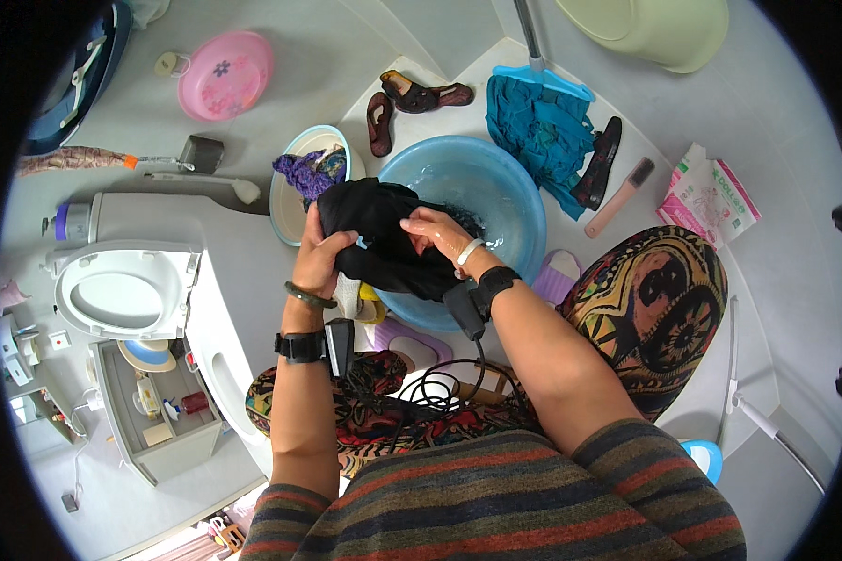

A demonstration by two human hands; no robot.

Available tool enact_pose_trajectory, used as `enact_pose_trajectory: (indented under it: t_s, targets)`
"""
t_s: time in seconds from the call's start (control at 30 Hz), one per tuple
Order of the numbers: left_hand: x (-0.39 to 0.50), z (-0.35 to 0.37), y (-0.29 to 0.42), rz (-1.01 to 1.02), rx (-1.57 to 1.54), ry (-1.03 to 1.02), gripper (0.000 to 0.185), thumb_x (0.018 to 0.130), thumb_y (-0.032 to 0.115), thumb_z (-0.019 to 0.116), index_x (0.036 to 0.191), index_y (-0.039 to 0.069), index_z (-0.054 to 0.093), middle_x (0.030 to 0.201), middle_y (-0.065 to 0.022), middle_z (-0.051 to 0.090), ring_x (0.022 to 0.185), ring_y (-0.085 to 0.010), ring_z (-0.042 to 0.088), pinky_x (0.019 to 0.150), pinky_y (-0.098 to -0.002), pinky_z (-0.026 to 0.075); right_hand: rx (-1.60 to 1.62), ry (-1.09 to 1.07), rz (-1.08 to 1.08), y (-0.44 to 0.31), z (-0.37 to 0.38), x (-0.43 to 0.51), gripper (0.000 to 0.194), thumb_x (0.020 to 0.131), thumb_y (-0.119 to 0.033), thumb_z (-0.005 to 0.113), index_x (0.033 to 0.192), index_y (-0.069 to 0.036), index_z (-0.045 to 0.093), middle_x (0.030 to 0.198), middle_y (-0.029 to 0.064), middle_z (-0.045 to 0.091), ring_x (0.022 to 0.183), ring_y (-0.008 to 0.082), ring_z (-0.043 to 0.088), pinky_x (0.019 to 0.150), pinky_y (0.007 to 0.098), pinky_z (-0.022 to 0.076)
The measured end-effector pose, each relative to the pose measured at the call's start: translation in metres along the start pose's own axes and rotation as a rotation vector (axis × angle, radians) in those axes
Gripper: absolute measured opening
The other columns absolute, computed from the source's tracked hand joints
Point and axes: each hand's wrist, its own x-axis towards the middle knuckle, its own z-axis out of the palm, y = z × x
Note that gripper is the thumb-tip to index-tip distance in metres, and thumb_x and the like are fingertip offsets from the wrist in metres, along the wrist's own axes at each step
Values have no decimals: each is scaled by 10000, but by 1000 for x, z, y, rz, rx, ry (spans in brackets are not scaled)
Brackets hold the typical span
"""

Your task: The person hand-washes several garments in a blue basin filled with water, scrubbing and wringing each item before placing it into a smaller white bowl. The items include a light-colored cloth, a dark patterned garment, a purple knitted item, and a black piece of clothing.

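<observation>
A black cloth garment (386, 245) is stretched between my two hands over the left part of a blue plastic basin (526, 189). My left hand (323, 249) grips the garment's left edge, thumb on top. On its right side, my right hand (440, 237) pinches the fabric, with wet skin showing. Water stands in the basin, and some dark material lies in it beside the right hand. Left of the basin, a pale bucket with a blue rim (285, 175) holds purple patterned cloth (310, 172); the black garment overlaps its edge.
Teal cloth (533, 130) lies against a blue-headed floor squeegee (544, 83). Dark shoes (598, 165) and a pink-handled brush (619, 198) lie to the right, near a printed plastic bag (709, 193). A toilet (130, 291) stands left. Black cable (428, 389) loops over my lap.
</observation>
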Motion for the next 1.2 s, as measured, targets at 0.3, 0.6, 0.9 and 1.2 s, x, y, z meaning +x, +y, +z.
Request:
enact_pose_trajectory:
  t_s: [0.3,0.6,0.9,1.2]
  targets:
    - [17,-32,-27,-12,259,143,320,844,121,623,1132,8,543,998,-64,617,913,-149,578,832,-264,464,-50,63,24,18,-10,-3,139,788,-233,637,802,-97,610,749,-22,503,678,120,470,640,267,385]
    - [13,-44,-28,5,83,230,302,896,168,574,1157,22,531,1008,-91,634,842,-178,619,725,-262,511,122,137,531,-6,-22,-25,458,826,-411,597,1190,-134,587,1209,73,574,1089,223,551,905,399,444]
    - [-3,-43,-24,-63,-245,195,311,891,141,543,1191,75,493,907,-65,625,684,-126,542,606,-235,457,-49,-51,343,4,-24,-13,349,740,-238,661,1052,-85,626,1030,40,598,1047,180,502,984,323,315]
    - [-29,-43,42,99,-370,121,480,849,78,507,1317,56,400,1259,-195,525,619,-90,441,599,-188,410,799,156,43,-19,-40,-9,537,867,-493,543,1207,-78,560,1199,75,593,1094,246,563,969,418,417]
